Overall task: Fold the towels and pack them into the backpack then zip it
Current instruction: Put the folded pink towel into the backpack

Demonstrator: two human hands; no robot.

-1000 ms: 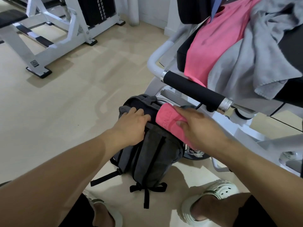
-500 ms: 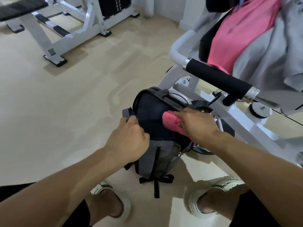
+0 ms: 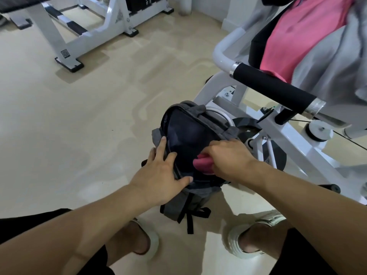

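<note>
In the head view, a grey backpack (image 3: 190, 135) stands on the pale floor (image 3: 79, 126) at the centre of the frame, its top compartment unzipped and gaping to show a dark lining. The left hand (image 3: 160, 175) lies over the near left rim of the opening, its fingers (image 3: 161, 144) straight and spread, the thumb pressing on the front edge of the bag. The right hand (image 3: 228, 157) reaches into the opening from the right, its fingers curled round a rolled pink towel (image 3: 202, 164), which sits partly inside the backpack with only its near end showing. At the upper right of the frame, a pink towel on the machine (image 3: 297, 36) and a grey towel (image 3: 327, 66) hang unfolded over the seat of a white exercise machine (image 3: 278, 139), behind its black padded handle (image 3: 272, 88). The backpack leans close against this machine's frame. At the upper left stands a white weight bench frame (image 3: 85, 30). Along the lower edge, both feet wear pale sandals (image 3: 248, 235), one on each side of the bag's dangling black straps (image 3: 189, 219).
</note>
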